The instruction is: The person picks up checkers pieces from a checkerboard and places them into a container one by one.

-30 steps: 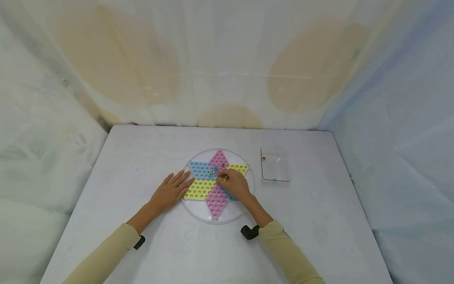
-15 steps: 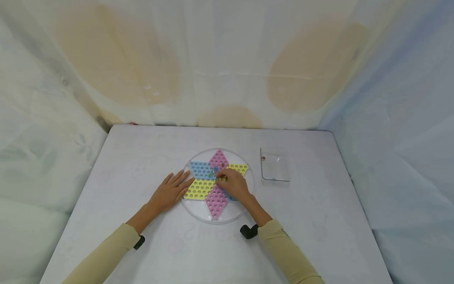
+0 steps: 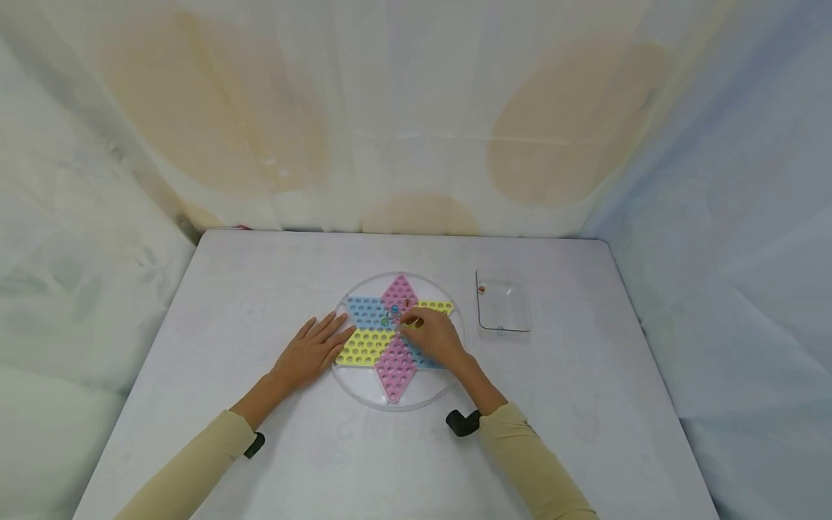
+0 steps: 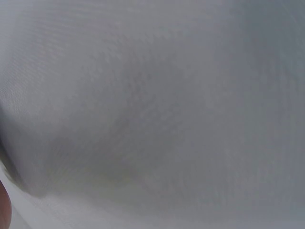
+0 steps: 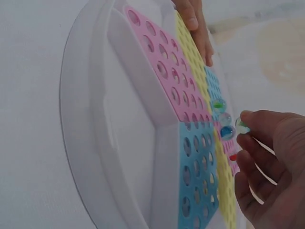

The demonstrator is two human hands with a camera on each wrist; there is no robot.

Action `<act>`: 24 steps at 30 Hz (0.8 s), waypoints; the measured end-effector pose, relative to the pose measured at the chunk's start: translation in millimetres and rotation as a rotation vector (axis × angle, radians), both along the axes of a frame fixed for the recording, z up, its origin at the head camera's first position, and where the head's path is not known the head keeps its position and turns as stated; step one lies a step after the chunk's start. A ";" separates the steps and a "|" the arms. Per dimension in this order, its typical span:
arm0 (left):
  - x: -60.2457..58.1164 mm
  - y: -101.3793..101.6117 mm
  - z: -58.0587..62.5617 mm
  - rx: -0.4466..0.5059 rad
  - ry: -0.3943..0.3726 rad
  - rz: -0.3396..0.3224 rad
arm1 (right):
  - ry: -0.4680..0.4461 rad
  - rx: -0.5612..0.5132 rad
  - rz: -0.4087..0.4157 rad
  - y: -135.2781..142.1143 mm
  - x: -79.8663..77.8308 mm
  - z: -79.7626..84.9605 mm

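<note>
A round Chinese checkers board (image 3: 364, 390) with a pink, yellow and blue star of holes lies on the table. My right hand (image 3: 434, 336) is over its middle; in the right wrist view thumb and forefinger pinch a clear marble (image 5: 242, 125) with a pale green swirl, just off the board's holes. Beside it sit a green marble (image 5: 219, 105), a clear one, a blue marble (image 5: 228, 132) and a red marble (image 5: 233, 157). My left hand (image 3: 315, 350) lies flat with spread fingers, its fingertips on the board's left side. The left wrist view holds only blurred pale fabric.
Right of the board stands a clear plastic box (image 3: 504, 331) with an orange-red marble (image 3: 482, 289) at its left wall and a bluish marble (image 3: 500, 328) at its near side. The white table (image 3: 565, 404) is bounded by cloth walls behind and at both sides.
My right hand and forearm have shifted slightly to the right over the board's middle. My left hand, the board and the box stay about where they were.
</note>
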State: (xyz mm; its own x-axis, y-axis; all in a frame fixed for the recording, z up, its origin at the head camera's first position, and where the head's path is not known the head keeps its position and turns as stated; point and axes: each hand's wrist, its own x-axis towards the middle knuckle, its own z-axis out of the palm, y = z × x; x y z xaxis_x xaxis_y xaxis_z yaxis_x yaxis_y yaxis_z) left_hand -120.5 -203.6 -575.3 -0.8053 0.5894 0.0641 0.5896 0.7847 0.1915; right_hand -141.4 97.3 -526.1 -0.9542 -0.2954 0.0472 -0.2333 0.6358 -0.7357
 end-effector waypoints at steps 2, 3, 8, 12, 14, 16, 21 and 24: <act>-0.2 0.0 0.0 -0.004 0.003 0.002 | 0.013 -0.014 -0.004 3.8 -1.4 2.3; -0.3 -0.1 -0.2 -0.005 0.003 0.003 | 0.024 -0.022 -0.006 5.9 -2.0 3.7; -1.1 0.0 -1.2 -0.003 0.008 0.001 | 0.050 -0.070 -0.015 18.4 -4.2 15.3; -1.9 -0.4 -2.9 0.008 0.027 -0.006 | 0.057 -0.090 -0.020 31.4 -8.6 21.5; -2.2 -0.8 -3.5 0.015 0.033 -0.009 | 0.062 -0.097 -0.025 38.5 -11.3 23.8; -2.5 -1.3 -4.1 0.018 0.035 -0.009 | 0.067 -0.104 -0.033 45.7 -14.6 25.5; -3.0 -1.3 -4.5 0.014 0.028 -0.010 | 0.076 -0.090 -0.075 63.6 -19.1 33.4; -2.9 -1.0 -3.9 0.014 0.024 -0.010 | 0.071 -0.070 -0.109 74.3 -20.8 36.4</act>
